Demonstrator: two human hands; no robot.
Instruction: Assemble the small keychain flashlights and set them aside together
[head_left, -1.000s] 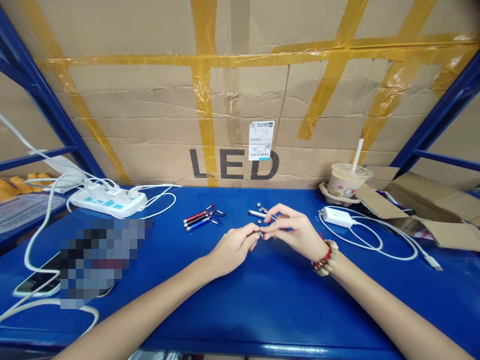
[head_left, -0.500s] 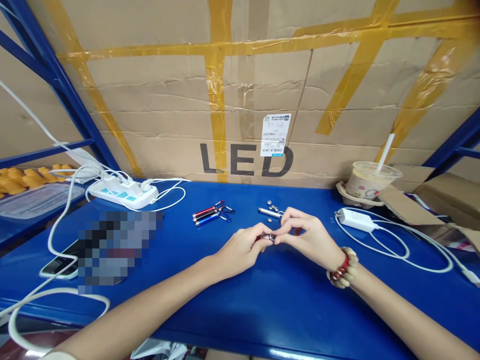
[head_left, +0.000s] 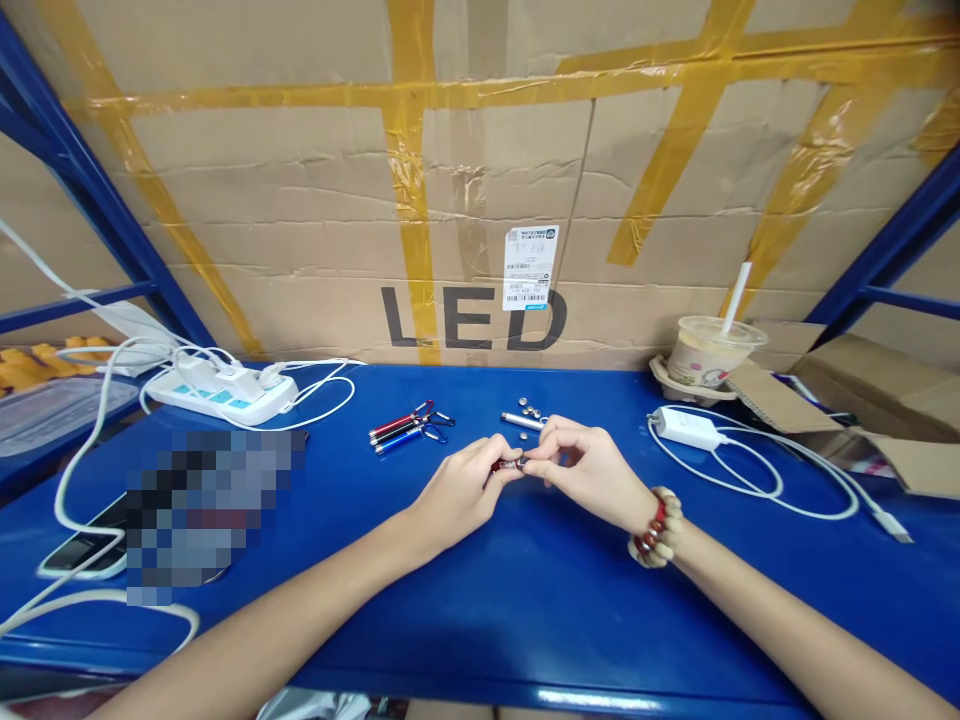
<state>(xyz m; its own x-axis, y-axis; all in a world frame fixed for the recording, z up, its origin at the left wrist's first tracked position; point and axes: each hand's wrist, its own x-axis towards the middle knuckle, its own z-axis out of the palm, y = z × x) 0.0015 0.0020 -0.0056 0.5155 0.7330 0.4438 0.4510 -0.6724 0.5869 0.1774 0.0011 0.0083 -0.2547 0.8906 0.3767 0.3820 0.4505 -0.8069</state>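
My left hand [head_left: 463, 488] is closed around a small dark red tube [head_left: 507, 466] with a shiny end. Fingertips of my right hand [head_left: 589, 468] pinch at that tube's right end; what exactly they hold is too small to tell. Just behind my right hand lies a silver tube [head_left: 521, 421], with several small button cells [head_left: 531, 411] around it. To the left, a red penlight [head_left: 393, 426], a black one and a blue one [head_left: 400, 441] lie side by side, with small carabiner clips at their right ends.
A white power strip [head_left: 247, 400] with cables and a phone [head_left: 86, 548] are at the left, near a blurred patch. At the right stand a drink cup [head_left: 709, 355] and a white charger [head_left: 688, 428] with its cable. A large cardboard box [head_left: 315, 230] rises behind the blue table [head_left: 525, 620].
The whole view has shifted, so the scene sits slightly further left. Both hands remain together at the red tube, with little visible change in their grip.
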